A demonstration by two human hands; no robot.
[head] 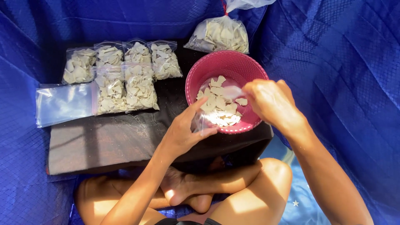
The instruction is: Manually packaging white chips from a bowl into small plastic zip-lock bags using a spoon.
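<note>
A pink plastic basket holds pale broken chips. My left hand pinches the mouth of a small clear plastic bag at the basket's near left rim. My right hand hovers over the basket's right side, fingers closed on a pale, blurred piece that I cannot identify.
Several filled clear packets of chips lie in rows on a dark board. A flat pile of empty clear bags lies at their left. A big knotted bag of chips sits behind the basket. Blue tarp surrounds everything; my crossed legs are below.
</note>
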